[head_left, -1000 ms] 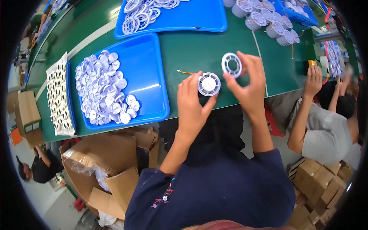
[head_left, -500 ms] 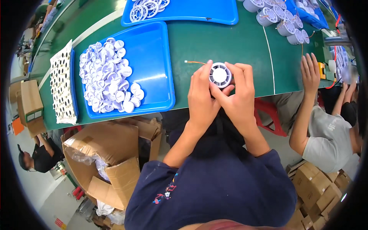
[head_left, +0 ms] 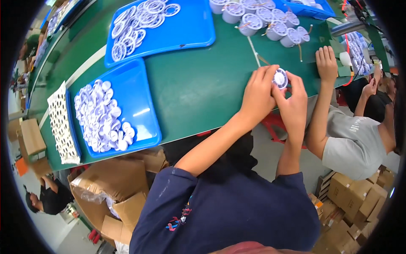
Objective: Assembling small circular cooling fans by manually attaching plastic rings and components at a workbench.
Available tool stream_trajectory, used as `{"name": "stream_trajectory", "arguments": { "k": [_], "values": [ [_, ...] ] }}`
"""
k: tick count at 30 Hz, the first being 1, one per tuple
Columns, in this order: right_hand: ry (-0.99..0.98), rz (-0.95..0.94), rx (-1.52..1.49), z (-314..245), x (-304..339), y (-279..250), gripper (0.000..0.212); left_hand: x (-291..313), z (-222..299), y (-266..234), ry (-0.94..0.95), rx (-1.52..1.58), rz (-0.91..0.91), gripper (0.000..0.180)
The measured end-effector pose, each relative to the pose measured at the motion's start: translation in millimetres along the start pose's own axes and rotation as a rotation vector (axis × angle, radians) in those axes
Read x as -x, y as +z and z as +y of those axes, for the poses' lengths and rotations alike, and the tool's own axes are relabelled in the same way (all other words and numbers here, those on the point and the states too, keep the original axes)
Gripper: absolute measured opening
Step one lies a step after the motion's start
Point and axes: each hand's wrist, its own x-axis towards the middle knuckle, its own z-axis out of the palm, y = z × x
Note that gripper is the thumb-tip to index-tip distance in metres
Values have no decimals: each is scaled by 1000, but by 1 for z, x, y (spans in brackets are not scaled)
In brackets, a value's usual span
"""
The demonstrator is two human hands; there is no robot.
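Note:
My left hand (head_left: 259, 94) and my right hand (head_left: 292, 100) press together around one small round white part with a ring on it (head_left: 279, 78), just above the green table (head_left: 203, 84). Both hands grip it, with fingers covering most of its sides. A thin wire (head_left: 263, 60) trails from it toward the far side.
A blue tray (head_left: 146, 122) heaped with white round pieces (head_left: 103, 116) lies to my left, and a second blue tray of white rings (head_left: 139, 21) behind it. Several finished white parts (head_left: 262, 19) stand at the far right. A neighbour's hand (head_left: 326, 63) rests on the table edge. Cardboard boxes (head_left: 110, 186) sit below.
A second ago each hand held a separate white piece; they came together into one part, and both hands now hold it farther to the right.

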Motion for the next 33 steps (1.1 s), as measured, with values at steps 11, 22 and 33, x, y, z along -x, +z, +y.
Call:
{"name": "stream_trajectory", "arguments": {
  "k": [11, 22, 33],
  "values": [
    [-510, 116, 525, 57, -162, 25, 27, -9, -1, 10, -92, -11, -138, 80],
    [-401, 127, -23, -73, -59, 8, 26, 10, 39, -100, 80, -315, 160, 102],
    [-426, -312, -306, -112, 5, 109, 16, 74, -11, -158, -231, -98, 177, 95]
  ]
}}
